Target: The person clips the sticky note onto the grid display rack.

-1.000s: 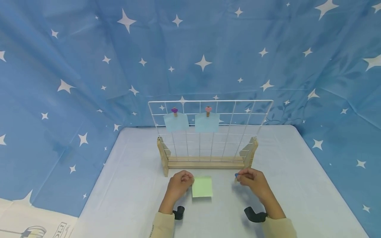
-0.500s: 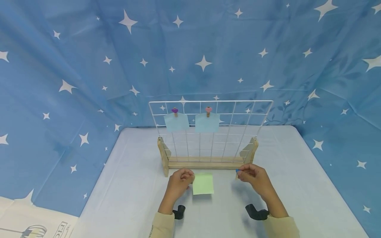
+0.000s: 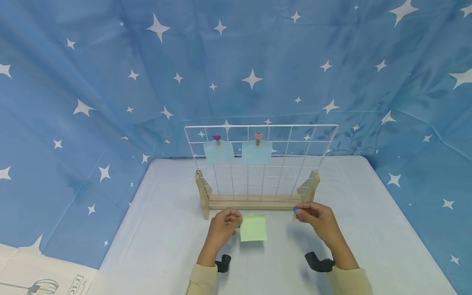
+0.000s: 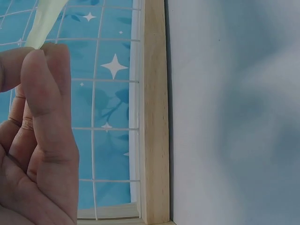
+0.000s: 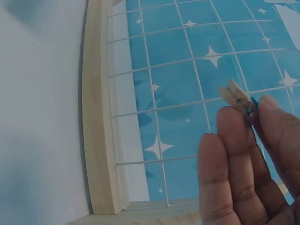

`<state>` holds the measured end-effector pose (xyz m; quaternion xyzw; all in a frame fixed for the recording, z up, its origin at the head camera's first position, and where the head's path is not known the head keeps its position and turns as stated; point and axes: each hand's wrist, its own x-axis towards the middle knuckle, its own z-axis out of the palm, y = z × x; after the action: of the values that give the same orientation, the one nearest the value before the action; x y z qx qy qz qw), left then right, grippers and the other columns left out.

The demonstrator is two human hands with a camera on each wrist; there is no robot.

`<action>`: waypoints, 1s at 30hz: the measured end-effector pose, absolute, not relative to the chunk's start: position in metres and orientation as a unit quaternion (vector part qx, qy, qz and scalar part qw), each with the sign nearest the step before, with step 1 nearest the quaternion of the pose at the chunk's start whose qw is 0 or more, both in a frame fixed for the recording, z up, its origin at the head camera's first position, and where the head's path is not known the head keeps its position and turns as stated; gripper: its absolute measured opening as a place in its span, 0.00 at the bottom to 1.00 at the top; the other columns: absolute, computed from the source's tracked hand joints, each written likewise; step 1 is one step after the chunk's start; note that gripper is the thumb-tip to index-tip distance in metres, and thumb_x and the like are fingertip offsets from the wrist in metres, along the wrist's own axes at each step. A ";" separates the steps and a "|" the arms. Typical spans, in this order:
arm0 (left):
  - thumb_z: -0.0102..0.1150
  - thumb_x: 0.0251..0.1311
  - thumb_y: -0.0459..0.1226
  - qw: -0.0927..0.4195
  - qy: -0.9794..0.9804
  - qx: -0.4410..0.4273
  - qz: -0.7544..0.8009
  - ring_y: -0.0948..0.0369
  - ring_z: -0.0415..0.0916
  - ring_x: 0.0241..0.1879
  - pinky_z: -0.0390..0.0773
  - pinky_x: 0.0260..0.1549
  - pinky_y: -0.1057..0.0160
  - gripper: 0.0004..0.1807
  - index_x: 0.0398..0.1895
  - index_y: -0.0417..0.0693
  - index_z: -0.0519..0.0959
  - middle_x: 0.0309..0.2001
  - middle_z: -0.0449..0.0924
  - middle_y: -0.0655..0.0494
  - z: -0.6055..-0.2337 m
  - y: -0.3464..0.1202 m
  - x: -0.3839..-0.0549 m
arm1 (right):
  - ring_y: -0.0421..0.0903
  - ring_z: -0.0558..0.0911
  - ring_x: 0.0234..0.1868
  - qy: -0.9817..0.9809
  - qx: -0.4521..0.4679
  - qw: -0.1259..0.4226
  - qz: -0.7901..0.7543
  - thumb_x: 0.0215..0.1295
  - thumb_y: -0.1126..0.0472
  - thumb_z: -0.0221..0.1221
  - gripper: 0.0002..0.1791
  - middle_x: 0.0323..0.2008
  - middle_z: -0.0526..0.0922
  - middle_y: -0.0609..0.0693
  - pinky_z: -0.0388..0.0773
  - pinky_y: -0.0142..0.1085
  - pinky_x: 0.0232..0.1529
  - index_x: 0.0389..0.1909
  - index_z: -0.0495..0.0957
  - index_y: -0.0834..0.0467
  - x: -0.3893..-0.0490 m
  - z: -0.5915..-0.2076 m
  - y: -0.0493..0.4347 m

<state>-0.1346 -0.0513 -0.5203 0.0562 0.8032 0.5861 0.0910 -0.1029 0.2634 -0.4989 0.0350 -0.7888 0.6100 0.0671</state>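
Between thumb and fingers, my left hand point(image 3: 222, 224) pinches the left edge of a light green sticky note point(image 3: 253, 228), held in front of the rack. In the left wrist view the note point(image 4: 46, 21) appears nearly edge-on above the fingertips. My right hand point(image 3: 320, 221) pinches a small wooden clothespin with a blue decoration point(image 3: 295, 209), a little right of the note and apart from it. The right wrist view shows the clothespin's point(image 5: 236, 97) wooden legs and metal spring pointing away from the fingers. A white wire grid rack point(image 3: 282, 170) on a wooden base point(image 3: 254, 204) stands behind both hands.
Two light blue notes point(image 3: 219, 152) hang from the grid's upper left and middle, under a purple heart clip point(image 3: 216, 137) and a pink heart clip point(image 3: 258, 135). The white table point(image 3: 166, 229) meets a blue star-patterned cloth point(image 3: 236, 53) behind. A printed cream cloth point(image 3: 40, 270) lies lower left.
My left hand and the green note have shifted slightly right and up. My right hand has risen a little with the clothespin. Both grips are kept.
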 end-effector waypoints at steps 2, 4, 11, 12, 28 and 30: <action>0.65 0.72 0.35 0.089 0.803 0.057 0.587 0.62 0.80 0.32 0.86 0.31 0.63 0.06 0.44 0.40 0.85 0.33 0.86 0.56 -0.519 -0.050 -0.135 | 0.35 0.88 0.37 -0.790 0.037 0.078 0.608 0.75 0.73 0.64 0.08 0.39 0.89 0.44 0.87 0.29 0.41 0.48 0.84 0.76 -0.103 -0.499 0.264; 0.65 0.72 0.35 0.087 0.802 0.059 0.588 0.61 0.80 0.32 0.85 0.31 0.64 0.06 0.44 0.40 0.85 0.33 0.86 0.56 -0.519 -0.050 -0.135 | 0.35 0.88 0.37 -0.791 0.039 0.087 0.604 0.74 0.73 0.64 0.08 0.38 0.89 0.42 0.87 0.29 0.41 0.48 0.84 0.75 -0.103 -0.498 0.264; 0.65 0.73 0.36 0.078 0.798 0.063 0.594 0.58 0.82 0.35 0.85 0.31 0.65 0.07 0.45 0.41 0.85 0.33 0.86 0.56 -0.513 -0.046 -0.136 | 0.35 0.88 0.35 -0.798 0.040 0.103 0.593 0.74 0.73 0.65 0.07 0.37 0.89 0.43 0.86 0.28 0.40 0.47 0.86 0.73 -0.102 -0.491 0.264; 0.65 0.74 0.36 0.078 0.796 0.063 0.597 0.58 0.83 0.35 0.85 0.31 0.65 0.07 0.45 0.41 0.85 0.33 0.86 0.56 -0.512 -0.046 -0.136 | 0.35 0.88 0.35 -0.798 0.040 0.104 0.592 0.74 0.73 0.65 0.07 0.36 0.89 0.44 0.86 0.28 0.40 0.47 0.86 0.73 -0.102 -0.490 0.264; 0.65 0.75 0.35 0.064 0.775 0.077 0.625 0.59 0.82 0.36 0.86 0.32 0.66 0.08 0.47 0.39 0.85 0.35 0.85 0.53 -0.494 -0.041 -0.137 | 0.33 0.89 0.38 -0.800 0.029 0.091 0.592 0.75 0.71 0.66 0.10 0.37 0.90 0.39 0.86 0.28 0.42 0.49 0.85 0.75 -0.102 -0.470 0.268; 0.65 0.75 0.35 0.062 0.773 0.078 0.627 0.57 0.83 0.37 0.86 0.32 0.66 0.08 0.47 0.38 0.85 0.35 0.85 0.53 -0.492 -0.041 -0.137 | 0.33 0.89 0.38 -0.801 0.030 0.091 0.591 0.75 0.70 0.66 0.10 0.37 0.90 0.40 0.86 0.28 0.42 0.49 0.85 0.75 -0.103 -0.468 0.268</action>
<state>-0.1373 -0.0405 -0.4918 0.0784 0.7726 0.6269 0.0623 -0.1025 0.2681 -0.4681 0.0302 -0.8006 0.5915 0.0907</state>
